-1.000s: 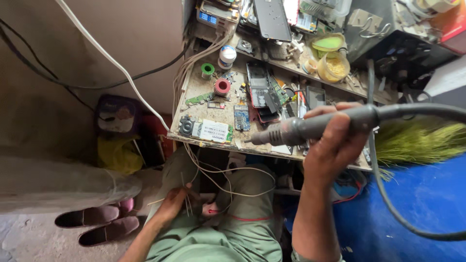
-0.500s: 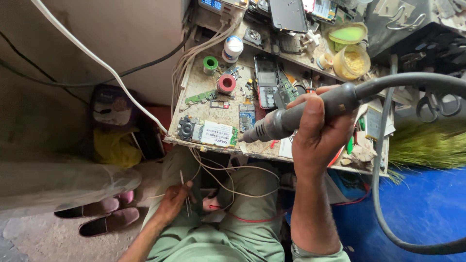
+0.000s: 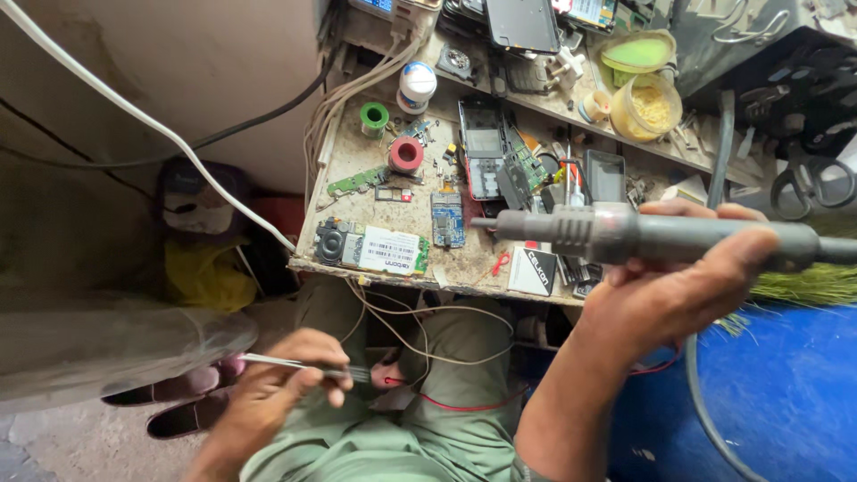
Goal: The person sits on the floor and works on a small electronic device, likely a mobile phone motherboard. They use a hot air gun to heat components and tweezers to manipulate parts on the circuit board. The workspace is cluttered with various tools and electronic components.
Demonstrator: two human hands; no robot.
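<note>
My left hand (image 3: 268,393) sits low at the near left, over my lap, its grip closed on a pair of metal tweezers (image 3: 303,366) whose tips point right toward a small pink part (image 3: 386,375) on my knee. Thin wires (image 3: 428,335) hang from the worktop (image 3: 393,201) edge just above it. On the worktop, from left: a green solder spool (image 3: 374,117), a red tape roll (image 3: 406,154), a labelled circuit board (image 3: 372,247), a small blue board (image 3: 447,217) and an opened phone (image 3: 485,147). At the right, my right hand (image 3: 665,290) has its grip closed around the grey hot-air handpiece (image 3: 625,234), held level above the worktop's near edge, nozzle pointing left. Its hose (image 3: 705,393) drops toward the blue floor (image 3: 786,393).
</note>
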